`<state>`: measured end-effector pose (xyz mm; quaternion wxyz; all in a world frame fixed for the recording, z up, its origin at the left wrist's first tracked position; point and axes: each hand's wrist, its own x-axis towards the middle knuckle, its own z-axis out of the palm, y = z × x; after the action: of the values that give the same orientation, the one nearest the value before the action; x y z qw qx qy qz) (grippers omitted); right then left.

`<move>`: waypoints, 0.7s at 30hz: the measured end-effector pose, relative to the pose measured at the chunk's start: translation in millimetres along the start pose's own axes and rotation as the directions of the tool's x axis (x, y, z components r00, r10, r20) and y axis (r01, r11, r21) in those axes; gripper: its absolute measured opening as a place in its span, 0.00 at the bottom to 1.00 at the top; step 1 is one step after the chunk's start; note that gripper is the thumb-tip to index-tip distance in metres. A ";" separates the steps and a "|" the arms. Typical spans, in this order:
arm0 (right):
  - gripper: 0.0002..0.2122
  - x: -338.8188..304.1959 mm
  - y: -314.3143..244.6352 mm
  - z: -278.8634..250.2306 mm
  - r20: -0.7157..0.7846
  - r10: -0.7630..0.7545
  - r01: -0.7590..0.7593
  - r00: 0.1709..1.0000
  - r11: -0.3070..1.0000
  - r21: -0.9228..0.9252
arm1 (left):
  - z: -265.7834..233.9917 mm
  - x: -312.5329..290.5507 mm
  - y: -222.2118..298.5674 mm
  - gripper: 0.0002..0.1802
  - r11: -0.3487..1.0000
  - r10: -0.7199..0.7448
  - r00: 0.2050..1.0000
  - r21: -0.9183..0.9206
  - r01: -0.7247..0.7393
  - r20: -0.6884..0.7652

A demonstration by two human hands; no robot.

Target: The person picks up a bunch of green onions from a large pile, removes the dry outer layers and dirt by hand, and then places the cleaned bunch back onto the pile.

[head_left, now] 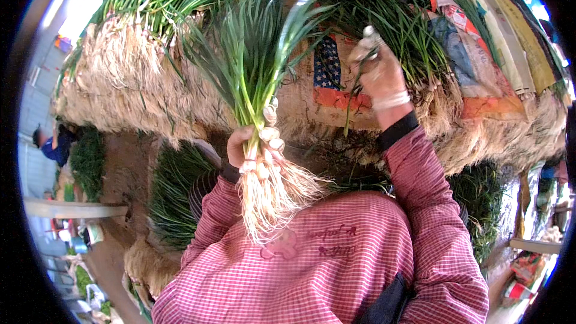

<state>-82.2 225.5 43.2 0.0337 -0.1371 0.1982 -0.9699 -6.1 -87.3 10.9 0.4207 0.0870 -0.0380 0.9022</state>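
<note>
My left hand point(239, 144) is closed round a bunch of green garlic point(249, 78) with long flat leaves pointing up and pale stringy roots hanging down. White coverings wrap its fingertips, which press on the front of the stems. Off to the right, my right hand point(381, 75) is raised over a printed sack, apart from the bunch. Its fingers are bent together, with white wrapping on the tips, and look slightly blurred. A thin green leaf point(354, 97) dangles from them. White banding circles that wrist, above a black cuff.
A heap of green garlic point(129, 48), roots facing me, fills the far left. More leafy plants point(408, 36) lie beyond my right hand. A printed sack point(345, 75) covers the heap's middle, with another sack point(474, 66) at right. Bundles point(177, 189) stand below left. A person point(55, 144) is at far left.
</note>
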 end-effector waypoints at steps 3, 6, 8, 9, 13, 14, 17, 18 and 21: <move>0.15 -1.4 -27.2 -6.7 0.161 0.135 -0.061 0.978 0.916 -0.396 | -4.9 0.3 1.4 0.28 1.000 -0.013 1.000 -0.024 0.014 0.018; 0.16 -30.5 33.8 5.0 -0.008 0.184 -0.083 0.983 0.407 -0.909 | -16.1 3.0 4.3 0.28 0.993 -0.021 0.999 0.119 0.025 -0.033; 0.15 -33.3 78.2 13.8 -0.108 0.283 -0.245 0.953 0.509 -0.825 | -20.8 2.7 4.8 0.28 0.962 -0.004 0.997 0.270 0.025 -0.078; 0.15 -32.6 90.7 48.5 -0.197 0.406 -0.437 0.892 0.672 -0.598 | -32.0 -6.2 13.4 0.30 0.891 -0.048 0.991 0.443 0.098 -0.123; 0.08 -34.8 94.9 62.4 -0.284 0.256 -0.375 0.924 0.753 -0.540 | -12.0 4.7 0.1 0.26 0.978 -0.017 0.997 0.208 0.034 -0.079; 0.08 -36.7 89.2 61.3 -0.296 0.196 -0.337 0.935 0.752 -0.567 | -15.7 2.7 1.0 0.23 0.980 -0.025 0.995 0.194 0.044 -0.099; 0.08 -48.3 58.8 52.1 -0.230 -0.009 -0.150 0.973 0.733 -0.663 | -25.3 6.9 9.4 0.22 0.921 -0.088 0.989 0.368 0.126 -0.117; 0.08 -49.0 52.7 46.5 -0.223 -0.068 -0.095 0.973 0.758 -0.645 | -25.7 7.4 4.5 0.25 0.941 -0.103 0.989 0.312 0.132 -0.107; 0.07 -40.7 13.1 2.7 -0.048 -0.265 0.199 0.963 0.822 -0.534 | -7.1 9.4 -12.9 0.24 0.983 -0.091 0.991 0.153 0.106 -0.102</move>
<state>-42.3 217.3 30.1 -0.1352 -0.1058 0.4384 -0.8822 -3.0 -71.0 5.6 0.4579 0.0790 0.0577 0.8836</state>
